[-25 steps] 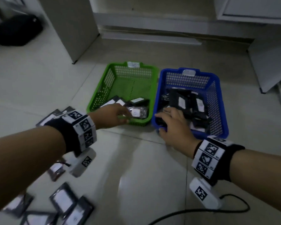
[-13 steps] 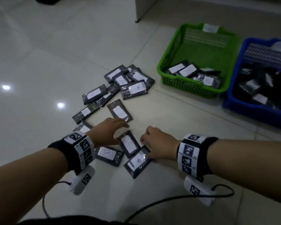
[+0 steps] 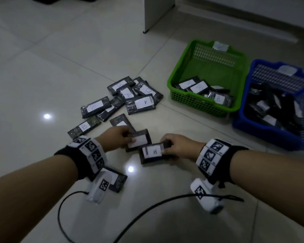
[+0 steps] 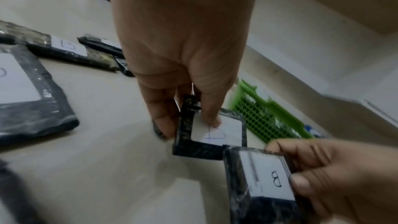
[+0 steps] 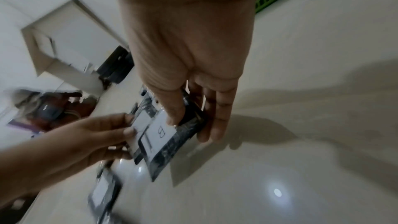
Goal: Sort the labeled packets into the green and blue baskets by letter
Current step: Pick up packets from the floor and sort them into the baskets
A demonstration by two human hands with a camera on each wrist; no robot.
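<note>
The left hand [image 3: 118, 138] pinches a dark packet [image 3: 139, 142] whose white label reads A in the left wrist view, thumb on the label and fingers curled under the edge. The right hand [image 3: 178, 146] grips the B packet [image 3: 152, 153], thumb on its label, fingers wrapped beneath. Both packets are lifted just above the floor [image 3: 42, 71], touching at one corner. To the far left a loose pile of packets [image 3: 130, 95] lies on the tiles, and one more packet [image 3: 117, 180] sits near, under the left wrist. The green basket [image 3: 207, 106] stands far right with a few packets inside; the blue basket [image 3: 263, 135], just beside it on the right, holds many more
</note>
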